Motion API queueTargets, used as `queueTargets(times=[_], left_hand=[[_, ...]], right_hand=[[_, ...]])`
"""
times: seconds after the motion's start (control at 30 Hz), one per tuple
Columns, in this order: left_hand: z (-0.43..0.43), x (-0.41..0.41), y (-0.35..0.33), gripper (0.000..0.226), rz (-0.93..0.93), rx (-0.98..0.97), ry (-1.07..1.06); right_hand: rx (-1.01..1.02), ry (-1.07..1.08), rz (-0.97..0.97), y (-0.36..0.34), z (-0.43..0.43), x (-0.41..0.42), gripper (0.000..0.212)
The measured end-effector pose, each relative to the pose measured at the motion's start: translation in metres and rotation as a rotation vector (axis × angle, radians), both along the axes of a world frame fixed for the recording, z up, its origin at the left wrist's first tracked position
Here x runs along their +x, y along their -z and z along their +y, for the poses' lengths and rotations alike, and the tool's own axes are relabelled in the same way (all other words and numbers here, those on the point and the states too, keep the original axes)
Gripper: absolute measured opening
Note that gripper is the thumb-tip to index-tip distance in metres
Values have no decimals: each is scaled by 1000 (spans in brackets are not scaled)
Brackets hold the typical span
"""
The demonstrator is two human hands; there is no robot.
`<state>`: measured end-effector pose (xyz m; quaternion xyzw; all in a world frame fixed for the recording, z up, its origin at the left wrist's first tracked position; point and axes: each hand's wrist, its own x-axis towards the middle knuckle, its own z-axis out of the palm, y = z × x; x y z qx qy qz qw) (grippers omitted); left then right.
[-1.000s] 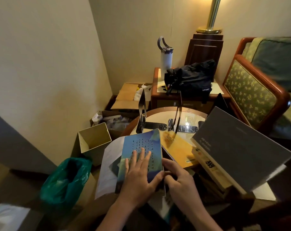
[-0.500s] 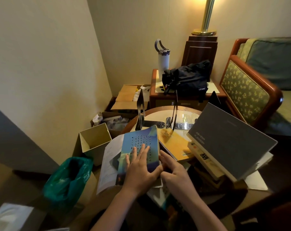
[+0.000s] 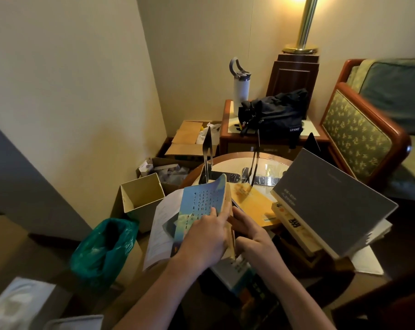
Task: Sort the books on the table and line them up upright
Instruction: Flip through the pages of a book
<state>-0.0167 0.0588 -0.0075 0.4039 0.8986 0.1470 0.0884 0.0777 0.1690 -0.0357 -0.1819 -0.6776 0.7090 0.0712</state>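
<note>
Left hand point(image 3: 205, 236): lies across the lower cover of the blue book point(image 3: 202, 206), fingers point(image 3: 219, 216) curled over its right edge, wrist angled up from the lower left; it grips the book.
Right hand point(image 3: 251, 234): just beside the left, palm turned inward, fingers reaching under the book's page edge; it seems to brace or lift that side, though whether it closes on anything I cannot tell.
Blue book: tipped up off the pile, cover facing the camera, top corner bent slightly, not yet upright; it sits at the near left of the worktop point(image 3: 246, 156).
Done so far: apparently nothing; no book stands in a row.
Bookends point(image 3: 207, 160): two thin dark metal stands at the far side of the worktop, with bare glass between them, the likely place for the row.
Left to do: the yellow book point(image 3: 251, 201) lies flat just right of the hands; the grey book point(image 3: 332, 203) leans tilted over a stack at the right; an open white booklet point(image 3: 161, 229) sits under the blue one; more books lie below the hands near the front edge.
Judgement: early stage, first book being raised for standing.
Surroundings: a green bag point(image 3: 104, 248) and an open cardboard box point(image 3: 142, 196) sit to the left, off the worktop.
</note>
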Motion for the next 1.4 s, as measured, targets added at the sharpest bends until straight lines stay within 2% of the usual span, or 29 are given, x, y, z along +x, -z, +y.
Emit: queueTargets(times=[0.1, 0.17, 0.27, 0.4, 0.6, 0.7, 0.83, 0.97, 1.17, 1.4], left_hand=[[-8, -4, -10, 43, -107, 64, -33], [-20, -11, -14, 40, -240, 149, -80], [-45, -18, -19, 41, -413, 348, -208], [-80, -18, -18, 38, -586, 625, -350], [-115, -19, 2, 46, -472, 666, -313], [-121, -19, 9, 54, -474, 653, -281], [-119, -17, 15, 56, -532, 715, -264], [-117, -14, 23, 57, -554, 739, -249], [-110, -20, 16, 56, -664, 814, -274], [-123, -24, 21, 52, -872, 994, -355]], right_hand=[[-11, 7, -44, 2, -1, 1, 77], [50, 24, -88, 5, -3, 2, 75], [242, 51, -181, 8, -7, 3, 72], [551, -14, -289, 10, -16, 4, 74], [999, -28, -363, 12, -36, 1, 66], [1164, 5, -260, 13, -42, 0, 62], [1158, -148, -109, 5, -51, -4, 70], [1210, -322, -110, 5, -56, -9, 76], [1238, -278, -175, 25, -57, -17, 72], [1087, -278, -150, 28, -45, -18, 71]])
